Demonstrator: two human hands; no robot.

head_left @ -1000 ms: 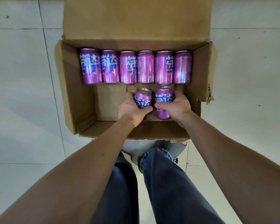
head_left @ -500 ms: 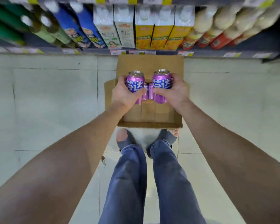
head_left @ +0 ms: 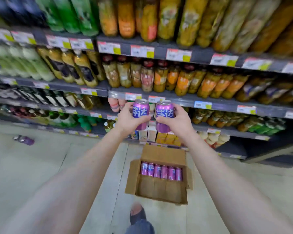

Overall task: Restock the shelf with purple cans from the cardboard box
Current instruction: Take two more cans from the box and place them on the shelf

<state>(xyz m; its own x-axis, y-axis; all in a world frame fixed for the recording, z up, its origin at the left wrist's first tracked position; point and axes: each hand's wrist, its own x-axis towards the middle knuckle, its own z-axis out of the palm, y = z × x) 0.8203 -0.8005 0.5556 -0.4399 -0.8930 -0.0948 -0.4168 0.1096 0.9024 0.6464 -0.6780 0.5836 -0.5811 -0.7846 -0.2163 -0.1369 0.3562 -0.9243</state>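
Shelves (head_left: 176,100) fill the top half, packed with bottles and jars, all motion-blurred; no free slot for cans can be made out from here. Floor (head_left: 32,174) below, pale tile. Box (head_left: 159,191) sits open on the floor under the arms, a row of six cans (head_left: 161,171) lying along its far wall, front half of the box bare. One stray purple thing (head_left: 24,140) lies on the floor far left, too blurred to name.

Left hand (head_left: 128,119) is wrapped round the left can (head_left: 140,114), thumb across the front, fingers curled behind. Right hand (head_left: 175,120) has the right can (head_left: 164,115) the same way, thumb in front, fingers hidden round the back. Both cans upright, tops up, just beside each other, held in front of a middle shelf edge, not yet on any shelf.

Risks, as judged: one-handed grips on smooth cans, so a bump against the shelf lip or a neighbouring bottle could knock one loose. Packed rows mean pushing in may topple bottles. Box is right by the feet, easy to kick while stepping in.
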